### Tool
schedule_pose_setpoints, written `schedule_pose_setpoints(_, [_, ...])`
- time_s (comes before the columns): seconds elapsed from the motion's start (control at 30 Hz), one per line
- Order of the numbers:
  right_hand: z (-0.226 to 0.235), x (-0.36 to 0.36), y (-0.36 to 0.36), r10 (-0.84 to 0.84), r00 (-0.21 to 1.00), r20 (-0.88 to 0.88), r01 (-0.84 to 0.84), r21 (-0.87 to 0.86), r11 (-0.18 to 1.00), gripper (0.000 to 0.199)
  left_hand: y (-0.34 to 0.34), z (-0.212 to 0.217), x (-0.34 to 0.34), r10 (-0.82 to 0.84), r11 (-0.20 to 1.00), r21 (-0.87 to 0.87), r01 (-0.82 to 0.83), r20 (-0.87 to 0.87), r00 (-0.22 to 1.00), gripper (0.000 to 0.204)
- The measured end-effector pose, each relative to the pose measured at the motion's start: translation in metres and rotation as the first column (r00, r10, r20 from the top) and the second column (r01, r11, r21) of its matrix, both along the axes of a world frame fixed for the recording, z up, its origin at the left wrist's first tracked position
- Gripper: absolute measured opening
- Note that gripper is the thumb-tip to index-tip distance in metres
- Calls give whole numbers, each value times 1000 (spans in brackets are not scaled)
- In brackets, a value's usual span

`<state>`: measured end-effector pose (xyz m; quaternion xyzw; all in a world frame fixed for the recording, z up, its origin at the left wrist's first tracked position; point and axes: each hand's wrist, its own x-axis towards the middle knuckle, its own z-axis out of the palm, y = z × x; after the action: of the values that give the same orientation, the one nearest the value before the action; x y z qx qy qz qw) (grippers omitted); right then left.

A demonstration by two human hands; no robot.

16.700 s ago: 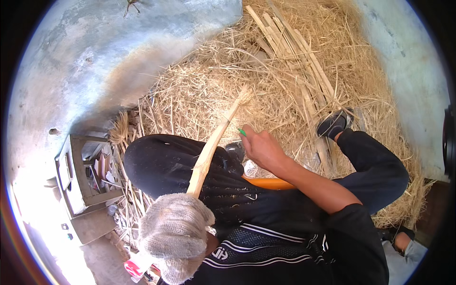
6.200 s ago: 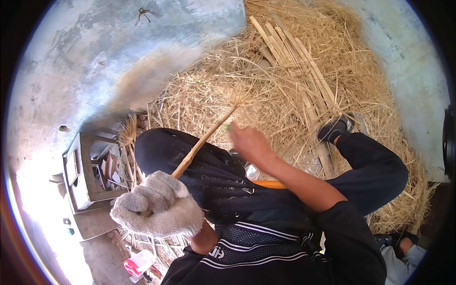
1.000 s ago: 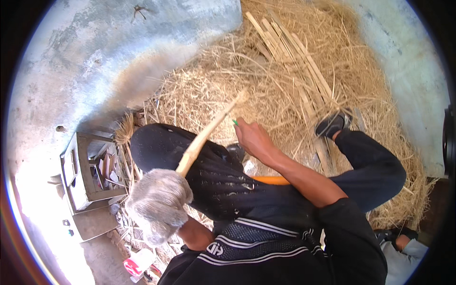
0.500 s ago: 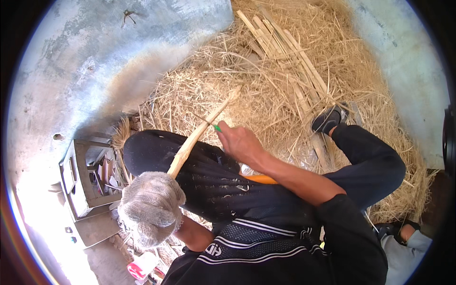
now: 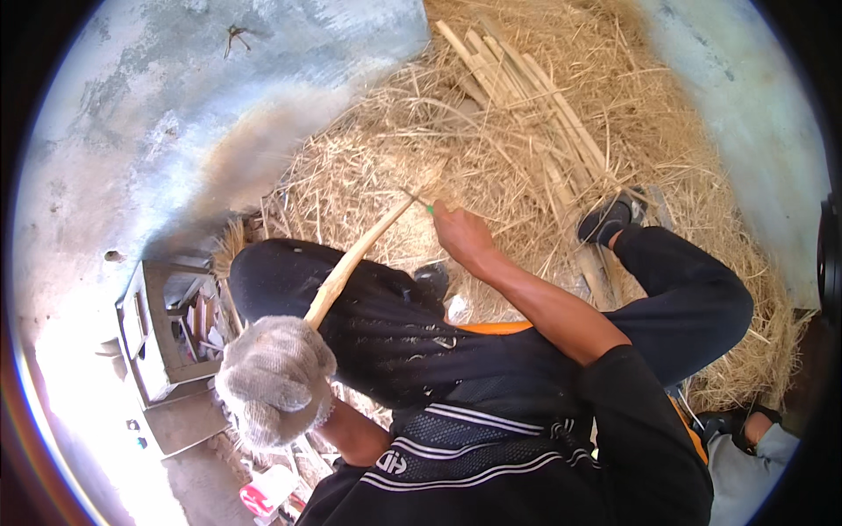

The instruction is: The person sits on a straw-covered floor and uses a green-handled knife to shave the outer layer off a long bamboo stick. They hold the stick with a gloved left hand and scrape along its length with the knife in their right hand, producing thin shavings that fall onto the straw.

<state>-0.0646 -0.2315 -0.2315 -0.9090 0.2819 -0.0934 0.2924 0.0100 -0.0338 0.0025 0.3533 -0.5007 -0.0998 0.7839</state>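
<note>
My left hand (image 5: 274, 379), in a thick grey knitted glove, is closed round the near end of a pale, peeled wooden stick (image 5: 353, 261). The stick slants up and away to the right across my left thigh, narrowing toward its far tip. My bare right hand (image 5: 463, 235) is closed on a small knife (image 5: 416, 198) with a green handle and a thin dark blade. That blade lies across the stick at its far tip. Most of the knife's handle is hidden inside my fist.
Straw-like shavings (image 5: 386, 140) cover the floor ahead. Long pale wooden strips (image 5: 544, 96) lie on them. At left stands a wooden box-like stand (image 5: 162, 329) holding scraps, with a red-and-white container (image 5: 267, 491) nearer. Walls rise on both sides. Another person's foot (image 5: 754, 430) shows at lower right.
My right hand has moved the knife up and right along the stick, from its upper middle to the far tip. My gloved left hand keeps its hold and has barely shifted.
</note>
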Motion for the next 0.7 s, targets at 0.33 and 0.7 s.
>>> schedule_pose_setpoints(0.33, [-17,-3,-12,-52,996,66,57,-68,996,21,-2,3,-1,39,999,0,-39,37,999,27])
schedule_pose_setpoints(0.7, [150,-24,56,185,967,173,-229,281,932,24,-2,-2,7,-128,991,73,114,247,960,34])
